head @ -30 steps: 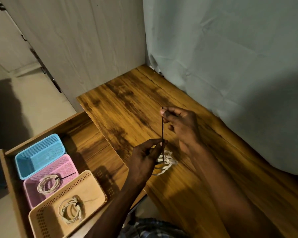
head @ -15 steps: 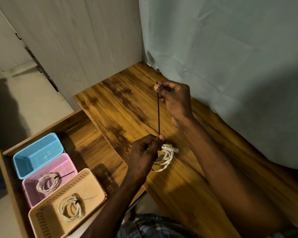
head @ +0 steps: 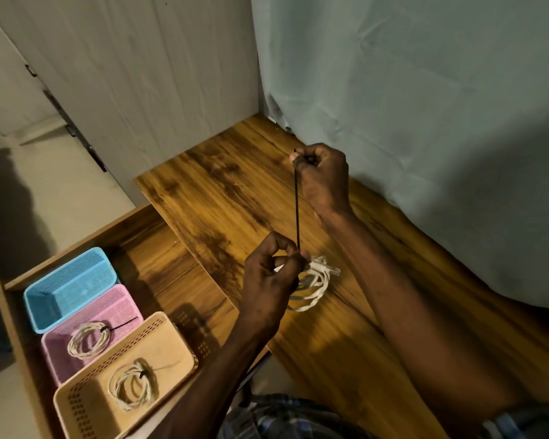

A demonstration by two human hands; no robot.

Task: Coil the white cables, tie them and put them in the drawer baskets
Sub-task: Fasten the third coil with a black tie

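A coiled white cable (head: 314,286) lies on the wooden desk (head: 222,198). My left hand (head: 270,280) pinches it at the top, where a black zip tie (head: 297,210) wraps it. My right hand (head: 322,175) grips the tie's free end, held taut and raised straight above the coil. In the open drawer (head: 159,248) at lower left stand three baskets. The blue basket (head: 67,286) holds nothing. The pink basket (head: 92,331) and the beige basket (head: 133,372) each hold one tied white cable coil.
A pale curtain (head: 425,122) hangs along the desk's right and back edge. A light wooden panel (head: 140,74) rises behind the desk. Pale floor (head: 61,191) shows left of the drawer.
My right hand has risen away from the coil, drawing the black tie longer and taut. My left hand stays at the coil.
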